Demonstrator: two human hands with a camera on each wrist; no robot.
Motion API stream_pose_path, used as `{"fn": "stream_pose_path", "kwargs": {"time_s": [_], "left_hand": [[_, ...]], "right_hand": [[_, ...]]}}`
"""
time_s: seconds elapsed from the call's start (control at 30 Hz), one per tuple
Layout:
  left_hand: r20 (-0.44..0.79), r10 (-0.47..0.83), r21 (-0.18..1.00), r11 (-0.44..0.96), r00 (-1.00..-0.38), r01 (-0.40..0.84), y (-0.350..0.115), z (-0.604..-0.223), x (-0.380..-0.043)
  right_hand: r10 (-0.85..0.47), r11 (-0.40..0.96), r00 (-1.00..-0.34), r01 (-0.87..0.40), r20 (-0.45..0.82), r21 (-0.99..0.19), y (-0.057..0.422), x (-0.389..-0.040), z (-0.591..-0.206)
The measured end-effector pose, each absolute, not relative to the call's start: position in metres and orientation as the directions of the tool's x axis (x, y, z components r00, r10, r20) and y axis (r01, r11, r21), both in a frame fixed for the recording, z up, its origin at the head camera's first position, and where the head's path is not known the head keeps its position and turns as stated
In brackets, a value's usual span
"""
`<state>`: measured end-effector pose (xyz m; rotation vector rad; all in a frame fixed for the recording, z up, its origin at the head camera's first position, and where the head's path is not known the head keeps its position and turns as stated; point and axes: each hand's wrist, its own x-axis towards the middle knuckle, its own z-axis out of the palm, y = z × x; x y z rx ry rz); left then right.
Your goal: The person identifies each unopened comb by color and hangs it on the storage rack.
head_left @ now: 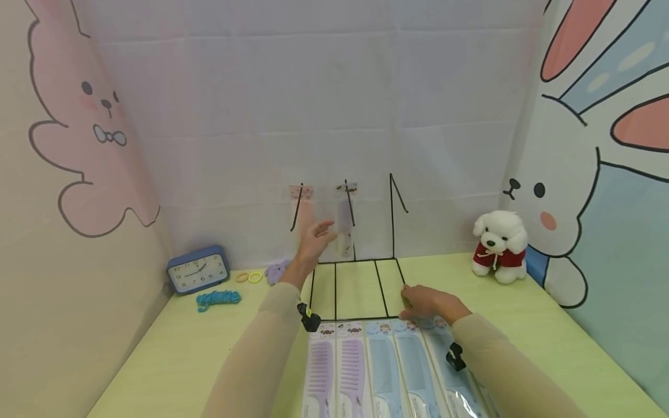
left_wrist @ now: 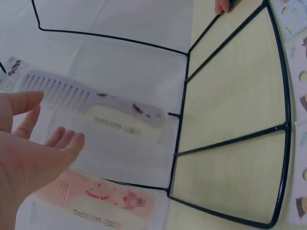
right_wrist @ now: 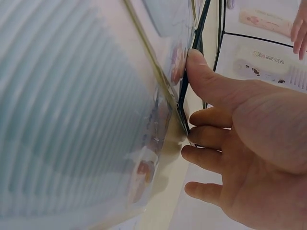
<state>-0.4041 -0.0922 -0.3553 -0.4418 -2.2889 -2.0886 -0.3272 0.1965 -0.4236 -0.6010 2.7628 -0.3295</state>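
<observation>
A black wire display rack (head_left: 362, 319) stands on the table against the back wall. From its left hook hangs a packaged pink comb (head_left: 307, 216); a packaged light-purple comb (head_left: 345, 217) hangs from the middle hook. My left hand (head_left: 313, 241) is in front of these two combs, fingers loosely bent, with nothing held. In the left wrist view, the purple comb (left_wrist: 91, 98) lies behind the fingertips. With thumb and fingers, my right hand (head_left: 431, 303) grips the rack's base wire at its front right corner. That thumb lies against the black wire (right_wrist: 184, 86) in the right wrist view.
Packaged purple combs (head_left: 352, 366) and blue combs (head_left: 387, 366) lie in a row before the rack. At left are a blue clock (head_left: 198, 270), turquoise cord (head_left: 218, 298), two rings (head_left: 255, 277) and a purple toy (head_left: 276, 271). A white plush dog (head_left: 500, 247) sits at right.
</observation>
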Motion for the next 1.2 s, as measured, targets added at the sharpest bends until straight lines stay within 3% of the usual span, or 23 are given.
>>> {"fn": "stream_pose_path", "kwargs": {"time_s": [0.2, 0.47, 0.73, 0.93, 1.2], "left_hand": [[0.198, 0.271, 0.940, 0.221, -0.942, 0.261, -0.113, -0.378, -0.393], [0.108, 0.362, 0.862, 0.430, -0.926, 0.269, -0.135, -0.397, -0.358], [-0.088, 0.381, 0.833, 0.535, -0.920, 0.141, -0.147, -0.420, -0.307], [-0.129, 0.338, 0.581, 0.788, -0.932, 0.205, -0.143, -0.423, -0.266], [-0.202, 0.280, 0.381, 0.905, -0.939, 0.188, -0.136, -0.424, -0.230]], "right_hand": [[-0.433, 0.889, -0.870, -0.369, -0.237, -0.270, 0.196, -0.328, -0.422], [-0.424, 0.893, -0.875, -0.361, -0.234, -0.269, 0.195, -0.328, -0.422], [-0.425, 0.897, -0.872, -0.369, -0.245, -0.245, 0.192, -0.328, -0.418], [-0.410, 0.905, -0.876, -0.358, -0.254, -0.228, 0.194, -0.327, -0.418], [-0.427, 0.894, -0.875, -0.371, -0.227, -0.253, 0.195, -0.328, -0.419]]}}
